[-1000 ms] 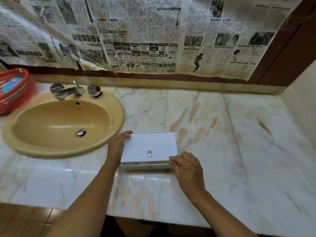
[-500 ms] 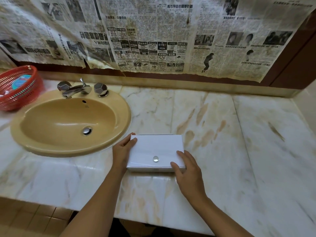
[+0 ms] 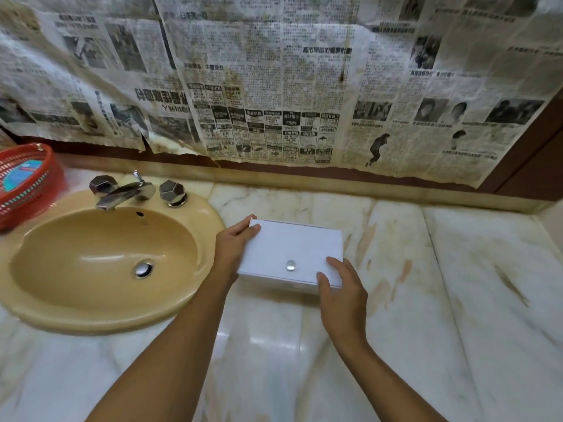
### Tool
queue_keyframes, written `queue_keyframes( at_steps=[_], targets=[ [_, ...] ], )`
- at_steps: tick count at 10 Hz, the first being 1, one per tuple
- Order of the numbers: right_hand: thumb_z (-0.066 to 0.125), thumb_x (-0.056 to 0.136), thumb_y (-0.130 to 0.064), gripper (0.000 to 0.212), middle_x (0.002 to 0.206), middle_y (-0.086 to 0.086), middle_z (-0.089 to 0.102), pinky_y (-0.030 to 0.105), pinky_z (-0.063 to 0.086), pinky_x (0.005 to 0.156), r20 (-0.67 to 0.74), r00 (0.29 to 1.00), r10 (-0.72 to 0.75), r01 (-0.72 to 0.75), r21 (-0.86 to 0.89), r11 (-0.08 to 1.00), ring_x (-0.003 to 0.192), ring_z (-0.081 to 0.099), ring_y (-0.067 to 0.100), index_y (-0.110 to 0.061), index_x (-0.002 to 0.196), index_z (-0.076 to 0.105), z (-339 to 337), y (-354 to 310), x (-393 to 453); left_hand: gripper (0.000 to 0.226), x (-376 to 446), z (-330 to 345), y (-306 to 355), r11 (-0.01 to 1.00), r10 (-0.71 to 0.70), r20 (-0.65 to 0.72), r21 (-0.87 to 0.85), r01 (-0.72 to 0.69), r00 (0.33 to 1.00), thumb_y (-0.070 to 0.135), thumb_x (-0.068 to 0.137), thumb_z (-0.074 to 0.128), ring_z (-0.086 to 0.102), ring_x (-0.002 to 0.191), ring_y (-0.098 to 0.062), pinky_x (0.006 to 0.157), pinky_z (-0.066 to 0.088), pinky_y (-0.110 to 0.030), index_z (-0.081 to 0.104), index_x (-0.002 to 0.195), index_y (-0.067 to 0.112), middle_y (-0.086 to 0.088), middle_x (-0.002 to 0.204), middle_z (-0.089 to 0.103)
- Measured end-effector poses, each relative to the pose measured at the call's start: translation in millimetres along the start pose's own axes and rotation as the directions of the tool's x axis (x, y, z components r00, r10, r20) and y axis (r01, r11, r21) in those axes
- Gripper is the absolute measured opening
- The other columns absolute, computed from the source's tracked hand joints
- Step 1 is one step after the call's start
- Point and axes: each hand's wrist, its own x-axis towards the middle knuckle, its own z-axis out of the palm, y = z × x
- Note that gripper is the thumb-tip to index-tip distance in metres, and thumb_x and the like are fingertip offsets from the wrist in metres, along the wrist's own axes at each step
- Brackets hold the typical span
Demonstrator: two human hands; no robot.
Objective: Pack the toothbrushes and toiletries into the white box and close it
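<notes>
A: Starting at the far left, what is there?
B: A red basket (image 3: 26,184) at the counter's edge with something blue-labelled inside; I can't tell what it is. Beside it, the sink (image 3: 106,263) with its tap (image 3: 125,191)

A: And the box?
B: The box (image 3: 292,254) sits on the marble counter (image 3: 457,284), just right of the sink, lid down flat, a small round stud (image 3: 290,265) near its front edge. No toothbrushes or toiletries lie loose on the counter, so I judge they are packed inside, though the closed lid hides them

A: Why both hands on it?
B: Likely to steady it from two sides while the lid seats. The left hand (image 3: 233,242) cups the box's left end, fingers loosely curled, fingertips resting on the far left corner of the lid. The right hand (image 3: 341,287) lies over the near right corner, fingers spread and fairly flat, thumb at the front edge

A: Clamped?
B: More pressing than gripping; neither fist is closed, and the hands stay apart, one at each end of the box

A: Task state?
B: Nearly finished, I'd say; only a firm press remains
</notes>
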Motion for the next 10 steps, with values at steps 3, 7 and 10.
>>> queue_keyframes(
  at_steps=[3,7,10],
  targets=[
    [0.06,0.092,-0.014,0.03,0.136,0.004,0.054,0.024,0.036,0.106,-0.016,1.0,0.008,-0.008,-0.057,0.998,0.13,0.046,0.018,-0.015,0.122,0.061,30.1,3.1,98.1,0.038,89.9,46.3,14.1,0.997,-0.054,0.008,0.064,0.053,0.999,0.014,0.086,0.073,0.066,0.096,-0.019,0.097,0.053,-0.038,0.069,0.124,0.014,-0.004,0.123,0.069],
    [0.06,0.092,-0.02,0.034,0.142,0.001,0.048,0.014,0.031,0.098,0.022,0.999,0.034,-0.031,-0.13,0.991,0.13,0.044,0.015,-0.016,0.126,0.057,37.4,10.8,128.0,0.042,113.1,61.1,12.7,0.987,-0.011,-0.029,0.16,0.016,1.0,0.015,0.089,0.07,0.064,0.1,-0.014,0.094,0.053,-0.028,0.063,0.131,0.011,-0.002,0.122,0.065],
    [0.067,0.086,-0.014,0.024,0.106,-0.002,0.067,0.022,0.053,0.086,-0.212,0.957,-0.196,0.21,0.046,0.977,0.096,0.065,0.013,-0.025,0.108,0.065,-109.0,-81.9,114.8,0.043,-40.1,-16.2,-30.2,0.923,0.281,-0.185,0.323,-0.212,0.942,-0.002,0.083,0.073,0.069,0.088,-0.004,0.073,0.05,-0.006,0.077,0.082,0.041,0.011,0.087,0.076]
  ],
)
